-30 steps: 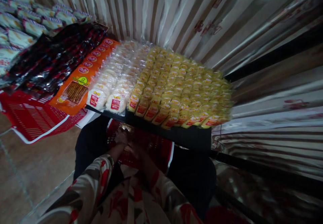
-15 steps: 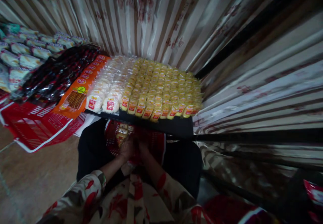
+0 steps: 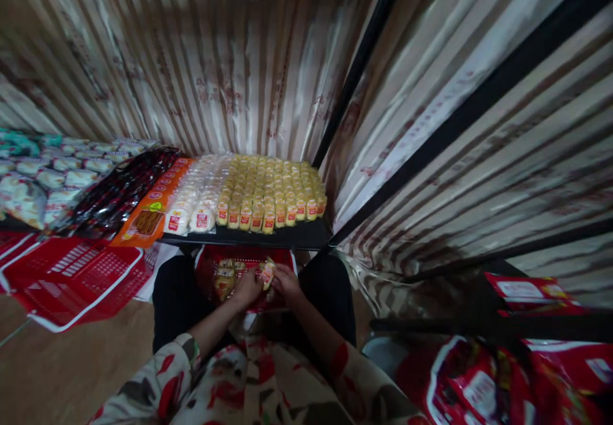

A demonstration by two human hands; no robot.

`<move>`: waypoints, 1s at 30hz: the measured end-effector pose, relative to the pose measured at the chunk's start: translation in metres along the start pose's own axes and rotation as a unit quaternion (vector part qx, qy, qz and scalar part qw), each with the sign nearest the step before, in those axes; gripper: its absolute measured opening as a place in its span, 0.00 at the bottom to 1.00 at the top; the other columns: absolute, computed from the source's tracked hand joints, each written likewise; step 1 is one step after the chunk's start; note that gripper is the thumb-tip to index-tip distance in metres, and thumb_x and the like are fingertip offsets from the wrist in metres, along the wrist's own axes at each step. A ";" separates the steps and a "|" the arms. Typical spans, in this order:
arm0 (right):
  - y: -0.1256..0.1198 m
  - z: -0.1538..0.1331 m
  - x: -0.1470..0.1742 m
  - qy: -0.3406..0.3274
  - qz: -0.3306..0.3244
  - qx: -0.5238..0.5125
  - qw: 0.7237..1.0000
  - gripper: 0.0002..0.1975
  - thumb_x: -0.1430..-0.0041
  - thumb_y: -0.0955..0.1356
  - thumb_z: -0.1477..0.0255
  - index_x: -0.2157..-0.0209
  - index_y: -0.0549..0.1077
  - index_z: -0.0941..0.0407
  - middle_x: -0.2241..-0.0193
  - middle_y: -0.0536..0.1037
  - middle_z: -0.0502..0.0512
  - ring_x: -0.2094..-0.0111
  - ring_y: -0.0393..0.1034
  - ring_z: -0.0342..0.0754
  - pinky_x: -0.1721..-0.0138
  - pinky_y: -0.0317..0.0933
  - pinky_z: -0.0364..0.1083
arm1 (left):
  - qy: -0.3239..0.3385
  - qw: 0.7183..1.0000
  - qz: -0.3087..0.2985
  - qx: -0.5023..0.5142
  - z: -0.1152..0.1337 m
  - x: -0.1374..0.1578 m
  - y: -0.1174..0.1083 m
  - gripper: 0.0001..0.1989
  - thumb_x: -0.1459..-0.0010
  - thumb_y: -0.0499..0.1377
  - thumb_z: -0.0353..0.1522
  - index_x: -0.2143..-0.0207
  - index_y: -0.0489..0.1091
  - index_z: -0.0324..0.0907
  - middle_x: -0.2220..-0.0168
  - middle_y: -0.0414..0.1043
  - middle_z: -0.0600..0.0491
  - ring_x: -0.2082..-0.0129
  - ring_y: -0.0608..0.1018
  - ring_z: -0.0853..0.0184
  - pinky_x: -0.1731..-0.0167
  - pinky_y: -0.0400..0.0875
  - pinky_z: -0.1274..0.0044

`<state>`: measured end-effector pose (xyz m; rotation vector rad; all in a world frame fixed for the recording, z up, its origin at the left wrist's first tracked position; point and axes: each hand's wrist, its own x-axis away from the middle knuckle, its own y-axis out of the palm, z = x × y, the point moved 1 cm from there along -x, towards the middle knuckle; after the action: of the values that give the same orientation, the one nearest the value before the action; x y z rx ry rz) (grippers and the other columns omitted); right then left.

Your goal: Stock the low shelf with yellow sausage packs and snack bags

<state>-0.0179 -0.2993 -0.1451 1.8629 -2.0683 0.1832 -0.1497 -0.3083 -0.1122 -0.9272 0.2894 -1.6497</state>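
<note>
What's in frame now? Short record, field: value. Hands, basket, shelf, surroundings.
left hand: fingers on a small wrapped packet
right hand: fingers on the same packet, opposite side
lap basket: red, between the knees, more packets inside
shelf: black; left to right, white bags, dark packs, orange pack, white rounds, yellow packets in rows
left side: another red basket
lower right: red bags
behind shelf: striped curtain
</note>
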 end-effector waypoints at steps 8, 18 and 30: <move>-0.009 -0.032 0.023 0.002 0.048 -0.087 0.995 0.20 0.64 0.73 0.60 0.69 0.71 0.56 0.72 0.77 0.52 0.73 0.72 0.45 0.72 0.65 0.42 | 0.056 0.993 0.014 0.100 0.024 0.007 -0.003 0.06 0.50 0.56 0.24 0.68 0.71 0.36 0.73 0.73 0.53 0.73 0.73 0.71 0.72 0.65 0.82; -0.015 -0.059 0.017 -0.104 0.072 -0.056 0.990 0.18 0.59 0.70 0.62 0.65 0.70 0.57 0.72 0.78 0.53 0.71 0.73 0.46 0.68 0.65 0.44 | 0.087 0.978 0.076 0.174 0.073 -0.006 -0.012 0.07 0.48 0.58 0.26 0.64 0.70 0.37 0.76 0.72 0.56 0.77 0.73 0.74 0.74 0.67 0.83; -0.045 -0.080 -0.027 -0.196 0.147 0.078 0.966 0.13 0.47 0.64 0.67 0.59 0.68 0.53 0.66 0.78 0.53 0.65 0.73 0.48 0.63 0.66 0.47 | 0.129 0.973 0.147 0.126 0.117 -0.026 -0.008 0.20 0.49 0.54 0.23 0.52 0.67 0.33 0.53 0.71 0.41 0.53 0.73 0.64 0.50 0.64 0.72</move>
<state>0.0425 -0.2535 -0.0857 1.7802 -2.6716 0.0539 -0.0729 -0.2492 -0.0409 -0.4549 0.3652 -1.4876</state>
